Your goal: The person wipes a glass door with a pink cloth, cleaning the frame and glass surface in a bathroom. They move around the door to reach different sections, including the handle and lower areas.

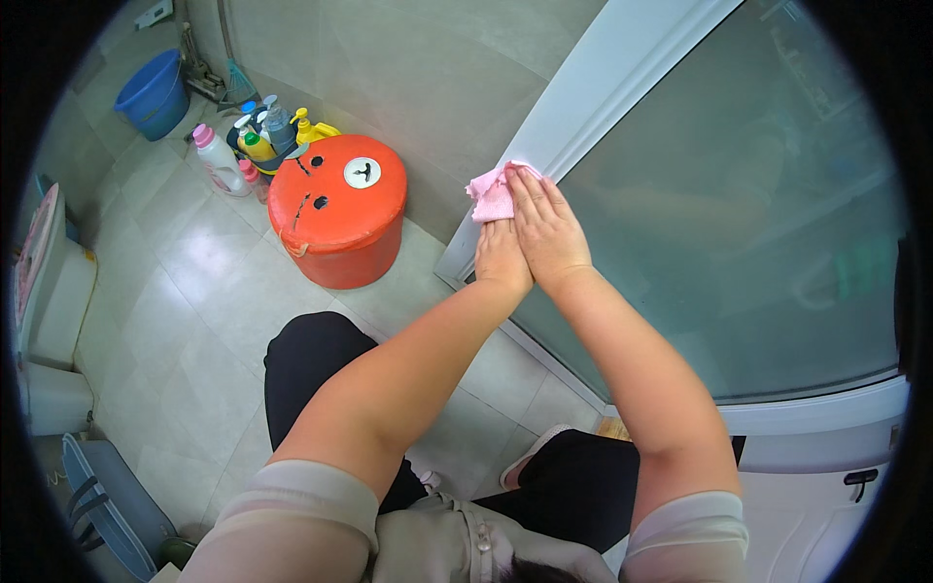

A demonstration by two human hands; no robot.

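A pink cloth (493, 195) lies folded against the white door frame (543, 149) beside the frosted glass panel (714, 218). My right hand (548, 226) rests flat on the cloth's right part, fingers close together and pointing up the frame. Just below and left of it, my left hand (503, 251) has its fingertips at the cloth's lower edge, and the two hands touch. The cloth covers the tips of the left fingers, so their grip on it cannot be told.
A red round stool (342, 248) stands left of the frame. Behind it are a caddy of cleaning bottles (266, 138), a pink-capped bottle (219, 160) and a blue bucket (153, 95). A toilet (58, 299) and a grey-blue bin (120, 503) stand at far left.
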